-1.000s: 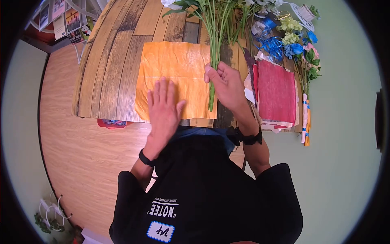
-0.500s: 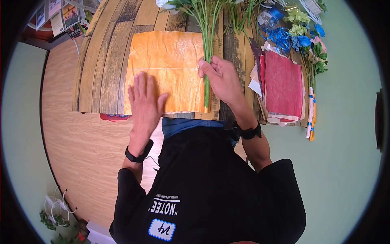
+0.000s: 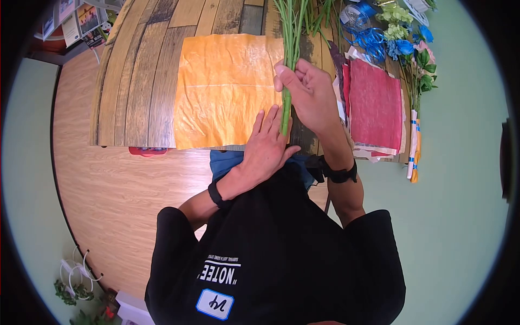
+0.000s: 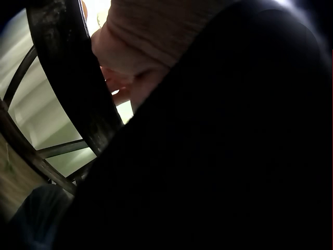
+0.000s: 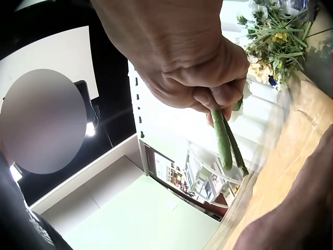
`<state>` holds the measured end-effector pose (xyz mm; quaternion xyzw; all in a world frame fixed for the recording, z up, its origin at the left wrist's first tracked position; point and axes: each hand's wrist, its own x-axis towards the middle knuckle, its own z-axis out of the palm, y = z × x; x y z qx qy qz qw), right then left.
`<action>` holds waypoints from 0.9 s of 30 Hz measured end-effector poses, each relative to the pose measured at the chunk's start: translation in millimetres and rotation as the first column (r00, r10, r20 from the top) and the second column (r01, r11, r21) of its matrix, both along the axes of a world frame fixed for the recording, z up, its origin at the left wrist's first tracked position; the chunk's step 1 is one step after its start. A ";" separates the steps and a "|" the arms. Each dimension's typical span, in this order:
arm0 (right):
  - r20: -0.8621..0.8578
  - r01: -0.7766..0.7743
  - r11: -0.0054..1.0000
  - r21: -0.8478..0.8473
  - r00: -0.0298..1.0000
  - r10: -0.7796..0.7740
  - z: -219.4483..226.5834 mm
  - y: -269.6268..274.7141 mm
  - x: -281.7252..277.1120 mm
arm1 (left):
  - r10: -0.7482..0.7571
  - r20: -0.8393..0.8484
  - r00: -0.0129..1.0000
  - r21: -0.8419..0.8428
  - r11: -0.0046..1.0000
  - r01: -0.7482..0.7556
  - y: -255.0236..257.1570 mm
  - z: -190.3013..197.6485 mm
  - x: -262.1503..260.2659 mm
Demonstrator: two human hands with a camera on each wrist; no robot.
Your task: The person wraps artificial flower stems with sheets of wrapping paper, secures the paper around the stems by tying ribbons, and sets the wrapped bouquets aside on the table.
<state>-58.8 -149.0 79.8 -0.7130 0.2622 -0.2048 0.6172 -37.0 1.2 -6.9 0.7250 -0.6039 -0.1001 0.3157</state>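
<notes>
In the head view my right hand (image 3: 314,96) grips a bunch of green flower stems (image 3: 287,115) near their lower ends. The right wrist view shows the cut stem ends (image 5: 222,143) sticking out below the curled fingers. Under the stems' side lies a sheet of orange wrapping paper (image 3: 225,89), creased across its middle. My left hand (image 3: 265,146) rests at the paper's near right corner, fingers straight and close beside the stem ends. Dark cloth (image 4: 208,172) hides much of the left wrist view.
A stack of red wrapping sheets (image 3: 375,105) lies on the right of the wooden table (image 3: 143,81). Beyond it are blue ribbon (image 3: 371,43), pale green flowers (image 3: 396,30) and a wrapped bouquet (image 3: 414,146) along the right edge. More blooms (image 5: 270,41) show in the right wrist view.
My left hand has moved right across the orange paper, from its left part to the stem ends. The right hand keeps hold of the stems, and the blooms have left the top of the head view.
</notes>
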 end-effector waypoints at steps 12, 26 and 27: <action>-0.011 0.017 0.998 0.052 1.000 -0.016 -16.2 0.4 -21.2 | 0.751 0.329 0.572 -0.218 0.650 -0.728 94.4 9.9 132.4; -0.075 0.019 0.999 0.037 0.997 -0.016 -31.1 8.2 -31.9 | 0.795 0.224 0.564 0.018 0.575 -0.818 60.8 -10.0 124.8; -0.051 0.013 0.999 0.041 0.999 -0.011 -32.1 7.9 -31.7 | 0.794 0.222 0.566 0.017 0.577 -0.816 60.1 -8.7 125.7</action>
